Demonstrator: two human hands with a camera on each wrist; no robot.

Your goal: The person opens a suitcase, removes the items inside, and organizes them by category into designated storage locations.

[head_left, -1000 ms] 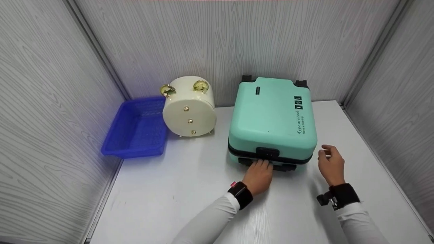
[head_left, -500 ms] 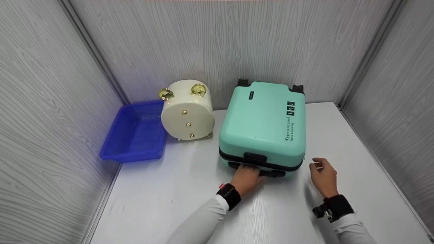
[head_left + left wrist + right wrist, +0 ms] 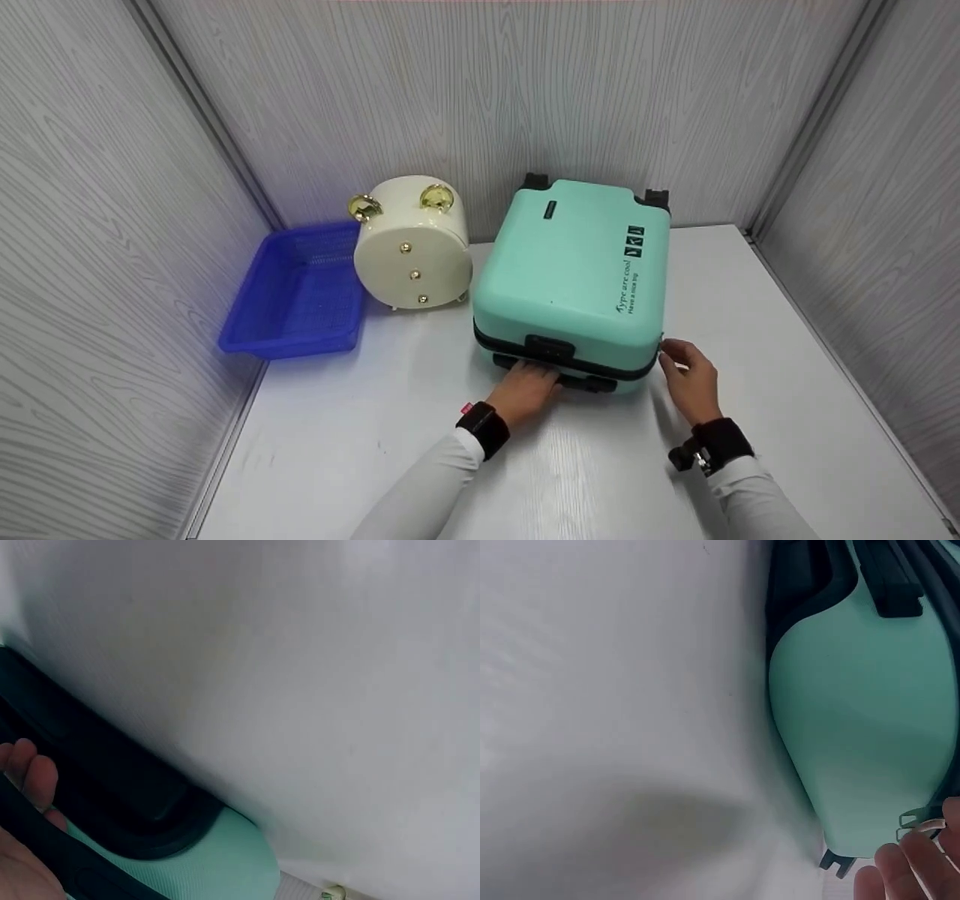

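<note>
A mint-green suitcase (image 3: 577,262) with black trim lies flat at the back of the white table, its wheels toward the rear wall. My left hand (image 3: 525,391) grips the black carry handle (image 3: 52,847) on the side facing me; the left wrist view shows fingers curled behind it and the palm in front. At the suitcase's near right corner, my right hand (image 3: 691,381) pinches a metal zipper pull (image 3: 931,825), though the fingertips are partly cut off in the right wrist view. Another zipper pull (image 3: 907,819) hangs beside it.
A cream round drum-shaped case (image 3: 412,259) with gold ear-like pieces and gold knobs stands left of the suitcase. Farther left sits a blue plastic basket (image 3: 289,349). Wood-grain panels enclose the table (image 3: 360,450) at the back and both sides.
The suitcase has shifted a little left and toward me in view, with my left hand on its handle. My right hand has come in from beside the suitcase to the zipper pull.
</note>
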